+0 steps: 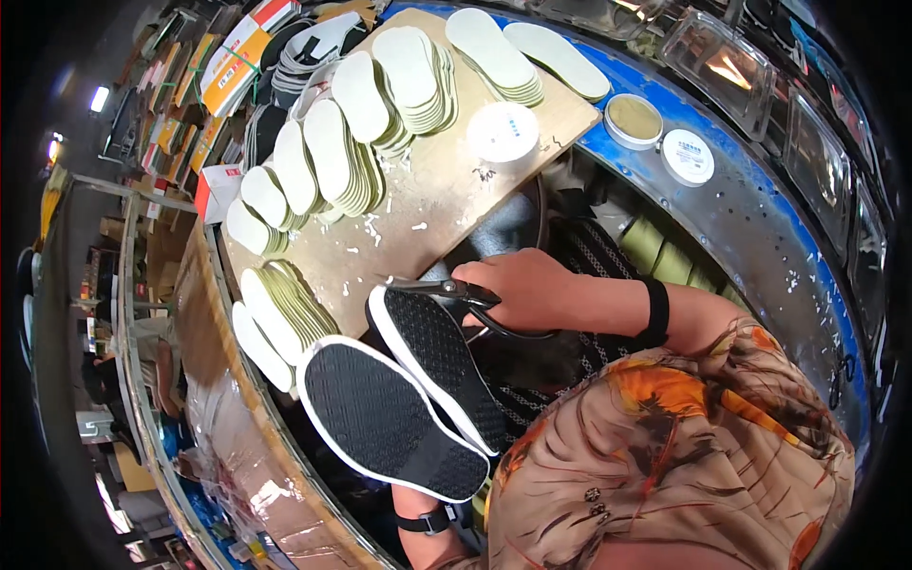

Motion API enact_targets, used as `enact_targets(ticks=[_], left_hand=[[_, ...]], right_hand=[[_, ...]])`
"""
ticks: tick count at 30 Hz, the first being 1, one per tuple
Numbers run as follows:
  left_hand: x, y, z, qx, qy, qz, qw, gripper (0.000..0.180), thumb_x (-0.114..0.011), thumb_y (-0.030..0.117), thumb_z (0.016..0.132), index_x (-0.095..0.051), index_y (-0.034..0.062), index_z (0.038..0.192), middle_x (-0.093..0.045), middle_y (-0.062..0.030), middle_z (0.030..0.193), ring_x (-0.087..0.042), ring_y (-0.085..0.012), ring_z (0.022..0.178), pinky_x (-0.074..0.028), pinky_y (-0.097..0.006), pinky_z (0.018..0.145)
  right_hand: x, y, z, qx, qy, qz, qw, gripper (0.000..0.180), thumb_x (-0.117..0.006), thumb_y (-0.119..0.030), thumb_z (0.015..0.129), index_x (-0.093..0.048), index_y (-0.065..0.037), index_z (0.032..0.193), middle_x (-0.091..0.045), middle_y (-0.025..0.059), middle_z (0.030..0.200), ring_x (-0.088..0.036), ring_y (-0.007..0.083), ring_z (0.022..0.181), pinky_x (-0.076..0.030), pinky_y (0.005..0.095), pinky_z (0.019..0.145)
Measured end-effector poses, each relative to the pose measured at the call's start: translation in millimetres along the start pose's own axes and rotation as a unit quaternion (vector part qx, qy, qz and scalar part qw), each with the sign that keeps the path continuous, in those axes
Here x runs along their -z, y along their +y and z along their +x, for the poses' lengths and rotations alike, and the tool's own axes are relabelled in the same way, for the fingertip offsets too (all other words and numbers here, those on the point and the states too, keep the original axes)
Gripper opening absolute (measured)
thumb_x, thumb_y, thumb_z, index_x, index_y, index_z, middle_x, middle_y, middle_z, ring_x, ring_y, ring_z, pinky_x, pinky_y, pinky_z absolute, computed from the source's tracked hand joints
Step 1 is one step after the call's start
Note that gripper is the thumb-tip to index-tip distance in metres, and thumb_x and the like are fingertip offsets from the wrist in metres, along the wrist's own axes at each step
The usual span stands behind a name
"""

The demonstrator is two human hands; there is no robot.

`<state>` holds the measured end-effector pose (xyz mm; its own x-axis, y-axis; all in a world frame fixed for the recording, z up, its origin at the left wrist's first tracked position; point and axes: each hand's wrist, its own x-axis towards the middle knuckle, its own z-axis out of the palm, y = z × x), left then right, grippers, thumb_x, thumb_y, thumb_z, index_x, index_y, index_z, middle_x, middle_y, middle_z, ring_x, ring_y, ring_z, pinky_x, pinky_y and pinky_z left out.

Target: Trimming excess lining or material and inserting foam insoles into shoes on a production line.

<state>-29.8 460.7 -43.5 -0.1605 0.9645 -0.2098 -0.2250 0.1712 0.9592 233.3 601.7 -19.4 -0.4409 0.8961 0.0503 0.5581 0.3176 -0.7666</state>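
Observation:
My right hand (pixel 513 285) is closed around the dark handles of a pair of scissors (pixel 442 288). Their blades lie just above the toe of a black-soled shoe (pixel 432 356) with a white rim. A second matching shoe (pixel 380 408) overlaps it on the left, its black textured sole also facing up. From the lower edge my left forearm (pixel 427 537), with a black band, runs up behind the heel of this shoe. The shoes hide my left hand and its fingers, so its grip does not show.
Stacks of white insoles (pixel 332 157) line the far and left sides of a wooden board (pixel 418 199) strewn with white scraps. A round white lid (pixel 503 131) lies on it. On the blue-edged metal table (pixel 741 218) sit an open round tin (pixel 634 121) and another white lid (pixel 688 157).

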Motion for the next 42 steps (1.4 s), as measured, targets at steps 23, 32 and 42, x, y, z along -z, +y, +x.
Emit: enact_targets(ticks=[23,32,42], left_hand=[[3.4,-19.5,48.9,0.102,-0.148,-0.132,0.975,0.015,-0.056,0.012,0.078,-0.062,-0.0018,0.082,-0.063,-0.0097,0.079,-0.058,-0.0152,0.074,-0.045,-0.031,0.065],[5.4,-35.6,20.4,0.098,-0.083,-0.308,0.943,0.016,-0.057,0.012,0.078,-0.062,-0.0017,0.083,-0.062,-0.0089,0.080,-0.057,-0.0141,0.075,-0.045,-0.031,0.066],[-16.8,-18.8,18.4,0.076,-0.054,-0.286,0.954,0.016,-0.057,0.012,0.078,-0.062,-0.0016,0.085,-0.062,-0.0081,0.081,-0.056,-0.0129,0.076,-0.045,-0.031,0.066]], right_hand=[[21.7,2.8,-28.3,-0.033,0.068,0.012,0.997,0.041,-0.071,-0.021,0.070,-0.056,-0.006,0.105,-0.061,0.0144,0.086,-0.061,0.0276,0.074,-0.046,0.0317,0.065],[126.9,149.6,-217.5,-0.450,0.295,-0.293,0.790,0.043,-0.061,-0.027,0.076,-0.053,-0.003,0.110,-0.059,0.0251,0.095,-0.056,0.0400,0.092,-0.044,0.0422,0.078],[146.4,207.8,-295.8,-0.604,0.082,-0.373,0.699,0.046,-0.061,-0.023,0.069,-0.054,-0.005,0.112,-0.059,0.0230,0.101,-0.056,0.0371,0.095,-0.044,0.0426,0.082]])
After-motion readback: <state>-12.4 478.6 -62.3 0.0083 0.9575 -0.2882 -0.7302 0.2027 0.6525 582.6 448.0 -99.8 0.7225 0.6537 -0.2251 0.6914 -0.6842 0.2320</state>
